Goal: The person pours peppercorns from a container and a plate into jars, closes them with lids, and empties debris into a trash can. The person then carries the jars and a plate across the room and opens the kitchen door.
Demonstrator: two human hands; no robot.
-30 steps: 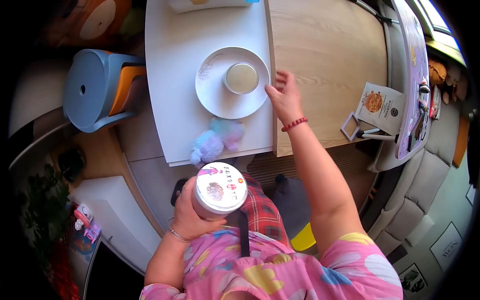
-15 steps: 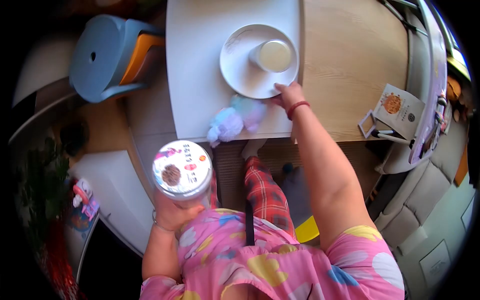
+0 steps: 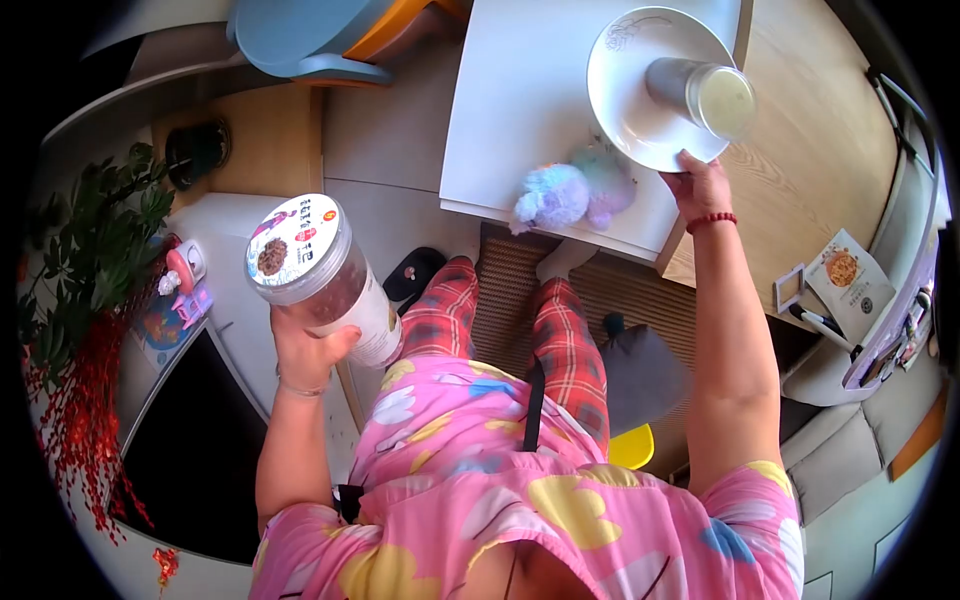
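My left hand (image 3: 305, 350) is wrapped round a clear plastic jar (image 3: 365, 310) with a printed label on its lid and dark contents. The jar tilts away from my body, off to the left of my lap. At the upper right, my right hand (image 3: 697, 185) grips the near rim of a white plate (image 3: 635, 115) with a faint flower drawing. On the plate stands a pale cylindrical container (image 3: 690, 95), its top whitish. A fluffy lilac and blue plush thing (image 3: 570, 190) lies on the white table just left of my right hand.
The white table (image 3: 500, 120) adjoins a wooden surface (image 3: 810, 130) holding a printed packet (image 3: 850, 275). A blue stool (image 3: 300, 35) stands at the upper left. Left are a leafy plant (image 3: 90, 240) and a dark screen (image 3: 200, 450). A grey seat (image 3: 645, 375) is below the table.
My view has swung left. The plate with its container now appears raised and tilted in my right hand. The jar in my left hand has moved outward and tipped, showing its side.
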